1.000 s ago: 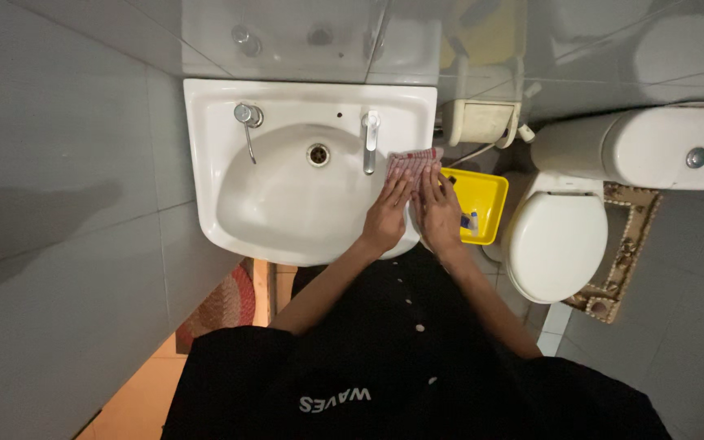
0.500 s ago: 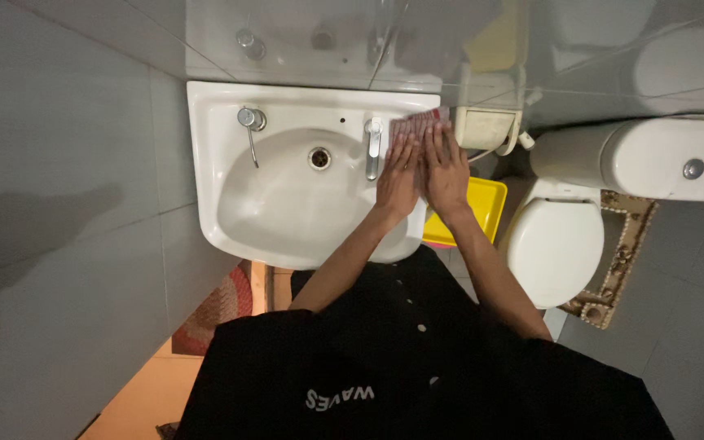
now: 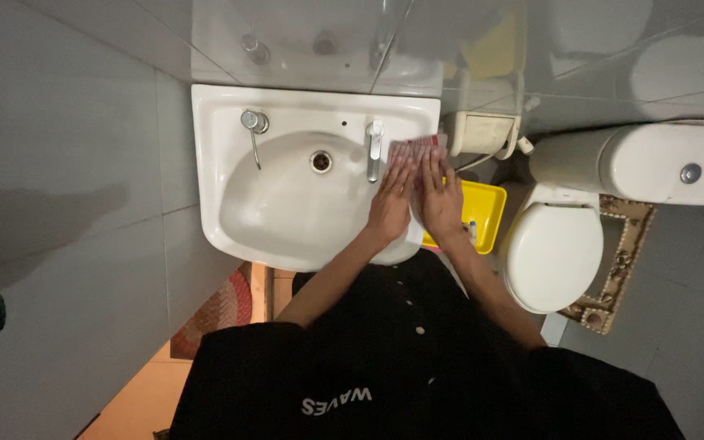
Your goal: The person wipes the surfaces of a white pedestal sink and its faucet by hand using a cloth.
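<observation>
A red-and-white checked cloth (image 3: pixel 417 148) lies on the right rim of the white washbasin (image 3: pixel 222 171), beside the chrome tap (image 3: pixel 374 151). My left hand (image 3: pixel 390 205) and my right hand (image 3: pixel 442 200) rest side by side on it, palms down and fingers stretched forward, pressing it against the rim. Most of the cloth is hidden under my fingers; only its far edge shows. My dark sleeves and shirt fill the lower part of the view.
A second tap (image 3: pixel 253 130) and the drain (image 3: pixel 320 160) sit in the basin. A yellow tray (image 3: pixel 488 213) with small items stands below the rim. Also here: a white toilet (image 3: pixel 552 253) with cistern (image 3: pixel 637 167), a patterned mat (image 3: pixel 625 244), a wall box (image 3: pixel 482 130) and a red rug (image 3: pixel 222 310).
Both hands slid the cloth along the basin rim toward the wall, then drew it back a little toward me. They stay flat on it throughout.
</observation>
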